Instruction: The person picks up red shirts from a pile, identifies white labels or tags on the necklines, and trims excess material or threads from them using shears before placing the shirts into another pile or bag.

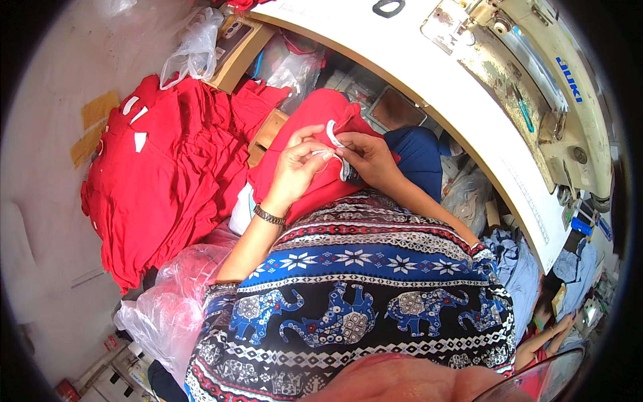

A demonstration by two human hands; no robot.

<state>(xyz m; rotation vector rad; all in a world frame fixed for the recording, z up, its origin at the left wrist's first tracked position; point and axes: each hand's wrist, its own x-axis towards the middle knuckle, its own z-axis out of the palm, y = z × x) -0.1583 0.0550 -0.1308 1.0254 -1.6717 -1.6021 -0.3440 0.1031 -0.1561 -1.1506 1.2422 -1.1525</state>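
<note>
Across my lap lies a red garment (295,147) with a narrow white strip (332,134) curving along part of it. My left hand (299,167), with a dark bracelet at its wrist, pinches the white strip between thumb and finger. Close beside it, my right hand (370,159) grips the same strip, its fingertips almost meeting the left ones. Below the fingers another bend of the strip hangs next to a small dark patch (353,175). The fingers partly cover where the strip joins the red cloth.
A large pile of red garments (167,161) with white bits lies to the left, near a clear plastic bag (177,281). A cardboard box (242,50) stands beyond. At right, a white table (522,161) carries a sewing machine (576,100). Another person's arm (549,335) shows lower right.
</note>
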